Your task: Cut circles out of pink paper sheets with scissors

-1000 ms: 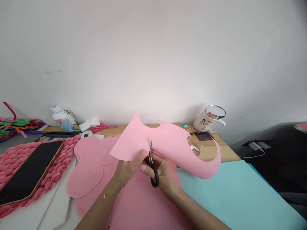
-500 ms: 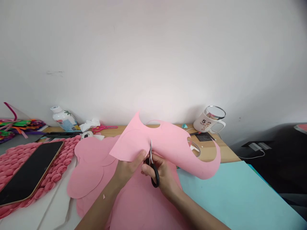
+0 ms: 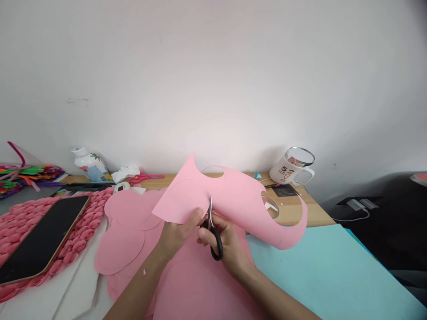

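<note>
My right hand [image 3: 224, 240] is closed round the black handles of a pair of scissors [image 3: 216, 244], whose metal blades point up and away from me. The blades lie against a pink paper sheet [image 3: 238, 195] with curved pieces cut from its edges. My left hand [image 3: 180, 233] pinches the lower left part of this sheet between thumb and fingers, just left of the blades. The sheet's right side curls down into a thin hook. Beneath both hands lie more pink sheets [image 3: 200, 289], with cut pink paper rounds [image 3: 122, 249] piled to the left.
On the left a phone [image 3: 43, 240] rests on a pink bumpy mat [image 3: 78, 246]. At the back are a white bottle [image 3: 89, 165], pink scissors [image 3: 145, 178] and a white mug [image 3: 288, 171]. Light blue sheets [image 3: 320, 271] lie on the right, by the table's edge.
Almost nothing differs. The camera view has shifted very slightly; both hands, the scissors and the pink sheet keep nearly the same pose.
</note>
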A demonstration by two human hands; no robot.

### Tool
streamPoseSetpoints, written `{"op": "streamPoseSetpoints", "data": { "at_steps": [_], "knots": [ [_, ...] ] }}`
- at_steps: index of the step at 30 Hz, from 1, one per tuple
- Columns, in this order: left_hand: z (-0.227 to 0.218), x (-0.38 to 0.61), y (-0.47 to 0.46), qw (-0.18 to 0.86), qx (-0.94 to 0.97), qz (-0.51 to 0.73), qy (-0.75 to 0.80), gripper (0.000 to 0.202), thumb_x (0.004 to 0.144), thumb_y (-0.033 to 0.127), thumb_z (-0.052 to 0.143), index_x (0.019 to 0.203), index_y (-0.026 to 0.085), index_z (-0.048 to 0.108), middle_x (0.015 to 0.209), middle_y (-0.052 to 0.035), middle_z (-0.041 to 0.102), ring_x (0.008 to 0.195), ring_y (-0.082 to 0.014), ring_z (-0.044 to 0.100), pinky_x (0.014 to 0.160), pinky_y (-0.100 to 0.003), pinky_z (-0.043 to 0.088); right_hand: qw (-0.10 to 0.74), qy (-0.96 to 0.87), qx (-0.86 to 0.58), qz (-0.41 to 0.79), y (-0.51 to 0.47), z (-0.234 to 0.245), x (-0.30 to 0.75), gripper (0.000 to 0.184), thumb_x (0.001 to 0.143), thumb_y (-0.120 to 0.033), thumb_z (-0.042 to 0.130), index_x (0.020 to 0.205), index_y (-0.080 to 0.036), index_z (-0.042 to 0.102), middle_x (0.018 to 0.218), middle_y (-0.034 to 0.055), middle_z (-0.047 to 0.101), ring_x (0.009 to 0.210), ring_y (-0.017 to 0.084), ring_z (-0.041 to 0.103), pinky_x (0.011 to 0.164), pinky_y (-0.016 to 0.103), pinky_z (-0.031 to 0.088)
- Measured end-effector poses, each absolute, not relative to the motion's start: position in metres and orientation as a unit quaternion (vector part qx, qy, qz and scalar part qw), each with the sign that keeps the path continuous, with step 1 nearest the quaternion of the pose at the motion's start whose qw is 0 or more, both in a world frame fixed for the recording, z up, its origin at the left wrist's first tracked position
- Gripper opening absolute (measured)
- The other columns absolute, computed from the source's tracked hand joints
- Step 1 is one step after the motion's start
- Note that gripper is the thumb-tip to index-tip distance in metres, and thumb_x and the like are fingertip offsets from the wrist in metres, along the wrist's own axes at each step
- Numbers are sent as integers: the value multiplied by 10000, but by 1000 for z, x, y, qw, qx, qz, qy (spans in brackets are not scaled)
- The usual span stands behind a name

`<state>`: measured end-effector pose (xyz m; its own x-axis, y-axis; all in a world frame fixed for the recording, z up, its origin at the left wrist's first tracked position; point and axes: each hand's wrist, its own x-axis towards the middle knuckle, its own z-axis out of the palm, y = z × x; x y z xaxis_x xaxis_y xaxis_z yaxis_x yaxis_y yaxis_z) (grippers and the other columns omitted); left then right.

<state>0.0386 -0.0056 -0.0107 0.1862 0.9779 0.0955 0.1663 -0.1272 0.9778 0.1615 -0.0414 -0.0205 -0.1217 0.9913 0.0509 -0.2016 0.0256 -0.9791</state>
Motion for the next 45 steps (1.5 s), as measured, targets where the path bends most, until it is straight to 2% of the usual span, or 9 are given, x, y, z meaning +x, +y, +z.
{"op": "streamPoseSetpoints", "data": {
  "at_steps": [2, 7, 12, 19, 23, 27, 30, 36, 45],
  "knots": [
    [-12, 38, -5, 457, 606, 450, 470, 227, 745, 414, 562, 604, 236, 569, 562, -15, 616, 583, -200, 598, 521, -311, 520, 526, -486, -403, 570, -41, -20, 162, 318, 658, -482, 699, 677, -200, 554, 539, -50, 420, 492, 110, 387, 505, 266, 346],
    [-14, 37, -4, 486, 597, 453, 450, 205, 761, 391, 554, 646, 222, 572, 553, -8, 600, 539, -189, 584, 512, -312, 519, 527, -488, -400, 569, -41, -19, 162, 290, 670, -437, 691, 645, -194, 535, 514, -59, 412, 472, 100, 379, 486, 256, 338],
    [-11, 36, -5, 468, 591, 461, 468, 170, 745, 365, 569, 745, 195, 587, 706, -28, 638, 688, -201, 622, 621, -318, 534, 528, -491, -397, 568, -41, -19, 161, 281, 685, -420, 677, 629, -190, 526, 478, -61, 419, 464, 101, 394, 476, 248, 338],
    [-11, 36, -3, 449, 600, 470, 467, 186, 759, 367, 553, 720, 188, 583, 672, -22, 650, 698, -189, 630, 643, -290, 528, 534, -484, -383, 578, -42, -21, 161, 288, 681, -427, 688, 631, -189, 534, 480, -49, 460, 457, 102, 415, 465, 243, 350],
    [-14, 38, -2, 463, 597, 495, 429, 198, 790, 363, 548, 791, 172, 602, 707, -28, 659, 671, -176, 631, 626, -286, 529, 541, -480, -380, 578, -42, -24, 159, 298, 679, -439, 688, 618, -191, 533, 490, -46, 479, 449, 101, 425, 461, 246, 359],
    [-15, 39, -4, 497, 590, 460, 440, 246, 784, 402, 558, 681, 182, 599, 570, -17, 627, 539, -177, 611, 532, -295, 520, 533, -492, -389, 569, -42, -23, 158, 330, 679, -471, 676, 588, -192, 524, 479, -43, 479, 456, 109, 431, 460, 251, 366],
    [-15, 39, -6, 501, 603, 433, 445, 293, 790, 425, 535, 610, 204, 603, 493, -5, 596, 522, -186, 605, 536, -309, 524, 537, -496, -394, 557, -42, -22, 159, 348, 655, -474, 698, 581, -191, 510, 504, -48, 442, 476, 102, 391, 464, 244, 341],
    [-17, 39, -7, 462, 610, 454, 457, 216, 775, 381, 561, 740, 185, 645, 696, -26, 675, 696, -197, 641, 642, -305, 540, 549, -495, -382, 555, -40, -21, 161, 410, 621, -490, 727, 589, -199, 441, 522, -65, 337, 494, 92, 285, 460, 240, 266],
    [-15, 39, -6, 475, 603, 453, 453, 211, 764, 374, 567, 704, 185, 637, 644, -24, 664, 668, -198, 642, 655, -312, 540, 535, -506, -399, 546, -42, -22, 162, 360, 656, -485, 702, 590, -190, 505, 549, -44, 375, 531, 111, 322, 497, 251, 300]
  ]
}}
